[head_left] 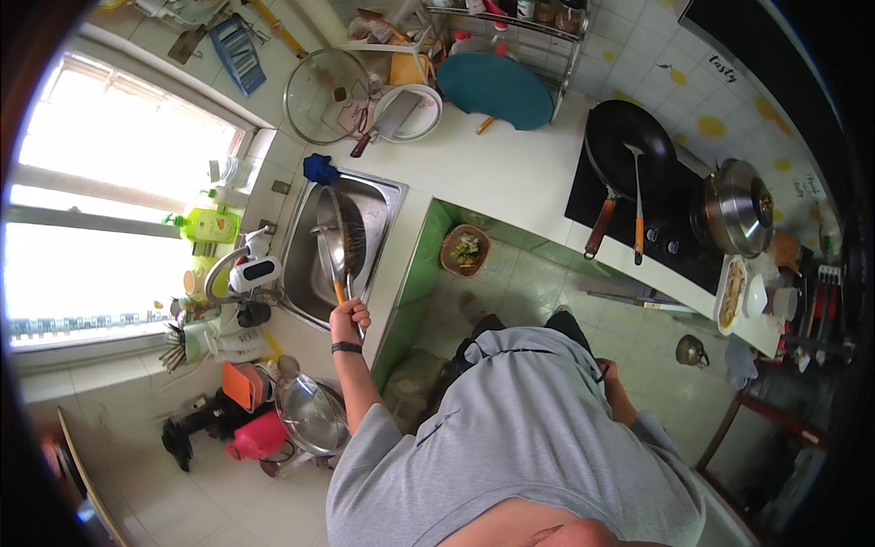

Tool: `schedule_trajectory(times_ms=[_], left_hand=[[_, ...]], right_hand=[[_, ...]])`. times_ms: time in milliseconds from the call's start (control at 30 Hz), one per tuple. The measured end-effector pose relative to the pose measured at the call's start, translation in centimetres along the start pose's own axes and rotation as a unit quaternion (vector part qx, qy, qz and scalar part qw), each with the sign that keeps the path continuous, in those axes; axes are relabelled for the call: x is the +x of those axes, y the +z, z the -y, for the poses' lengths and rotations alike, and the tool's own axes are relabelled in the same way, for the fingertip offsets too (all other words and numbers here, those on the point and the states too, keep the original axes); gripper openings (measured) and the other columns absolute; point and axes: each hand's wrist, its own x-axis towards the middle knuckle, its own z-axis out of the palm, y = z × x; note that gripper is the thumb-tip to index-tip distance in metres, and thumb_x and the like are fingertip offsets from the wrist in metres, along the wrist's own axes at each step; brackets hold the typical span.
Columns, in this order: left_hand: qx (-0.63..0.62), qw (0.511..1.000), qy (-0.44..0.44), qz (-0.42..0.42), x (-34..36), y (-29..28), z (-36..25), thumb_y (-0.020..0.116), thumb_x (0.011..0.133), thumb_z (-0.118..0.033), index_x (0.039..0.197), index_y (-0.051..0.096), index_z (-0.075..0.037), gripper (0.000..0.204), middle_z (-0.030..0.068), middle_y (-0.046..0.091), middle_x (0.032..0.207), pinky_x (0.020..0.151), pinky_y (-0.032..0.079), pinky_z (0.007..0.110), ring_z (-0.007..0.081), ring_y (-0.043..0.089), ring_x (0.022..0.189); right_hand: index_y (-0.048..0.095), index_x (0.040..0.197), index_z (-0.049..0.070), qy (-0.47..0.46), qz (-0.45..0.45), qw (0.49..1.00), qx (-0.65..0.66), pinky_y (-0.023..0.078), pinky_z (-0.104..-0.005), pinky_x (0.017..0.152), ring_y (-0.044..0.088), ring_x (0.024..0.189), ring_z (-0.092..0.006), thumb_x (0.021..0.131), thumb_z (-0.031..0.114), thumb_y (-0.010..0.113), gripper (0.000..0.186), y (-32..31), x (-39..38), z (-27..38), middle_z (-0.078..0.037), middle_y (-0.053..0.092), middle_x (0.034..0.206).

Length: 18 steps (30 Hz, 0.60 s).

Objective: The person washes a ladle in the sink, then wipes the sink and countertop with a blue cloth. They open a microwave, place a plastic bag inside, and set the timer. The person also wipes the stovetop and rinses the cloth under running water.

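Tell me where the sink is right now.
In the head view, the sink lies left of centre, just right of the faucet, with the left hand at its lower right corner.

i can see a black wok (615, 132) on the hob (670, 205) with a spatula (638, 196) resting in it, and a lidded steel pot (740, 214) just beside. along the counter (510, 173) i make out a teal board (497, 88), then a cleaver (398, 114) lying across a white bowl (428, 120), a glass lid (319, 96) next to it. i also get a green soap bottle (211, 226) by the window (109, 164), plus a kettle (691, 350) and a scrap bin (447, 260) on the floor (629, 337).
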Motion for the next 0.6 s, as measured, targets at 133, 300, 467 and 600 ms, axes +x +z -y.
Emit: schedule_trajectory(times_ms=[133, 300, 467, 600], left_hand=[[0.196, 0.959, 0.122, -0.164, -1.9, 6.1, 5.4, 0.057, 0.089, -0.005, 0.080, 0.050, -0.007, 0.011, 0.0028, 0.050, 0.064, 0.041, 0.037, 0.030, 0.0130, 0.045, 0.047], [0.184, 0.943, 0.205, -0.185, -6.7, 9.6, 13.3, 0.062, 0.086, -0.005, 0.082, 0.051, -0.005, 0.012, 0.0026, 0.051, 0.064, 0.038, 0.043, 0.034, 0.0143, 0.049, 0.045], [0.171, 0.918, 0.273, -0.233, -12.4, 14.2, 24.8, 0.065, 0.084, -0.006, 0.081, 0.050, -0.005, 0.015, 0.0020, 0.052, 0.064, 0.038, 0.043, 0.031, 0.0127, 0.049, 0.045], [0.106, 0.927, 0.263, -0.247, -16.7, 16.5, 35.2, 0.066, 0.086, -0.008, 0.089, 0.051, -0.005, 0.015, 0.0011, 0.052, 0.065, 0.039, 0.043, 0.030, 0.0117, 0.049, 0.045]], right_hand=[[0.075, 0.101, -0.004, 0.023, 0.039, 0.955, -0.293, 0.051, -0.0366, 0.080, 0.066, 0.089, -0.0222, 0.083, 0.012, 0.051, 0.034, -4.9, 4.6, -5.6, -0.015, 0.073, 0.094], [0.075, 0.102, -0.004, -0.043, 0.165, 0.941, -0.291, 0.052, -0.0367, 0.080, 0.066, 0.089, -0.0219, 0.084, 0.012, 0.052, 0.033, -9.1, 10.6, -1.8, -0.015, 0.073, 0.093], [0.075, 0.102, -0.003, 0.010, 0.222, 0.953, -0.205, 0.052, -0.0367, 0.079, 0.066, 0.089, -0.0215, 0.085, 0.011, 0.052, 0.032, -14.7, 17.8, 2.7, -0.014, 0.073, 0.093], [0.075, 0.103, -0.003, 0.017, 0.245, 0.943, -0.222, 0.052, -0.0367, 0.079, 0.066, 0.088, -0.0212, 0.086, 0.011, 0.053, 0.031, -19.2, 21.9, 5.2, -0.014, 0.073, 0.093]])
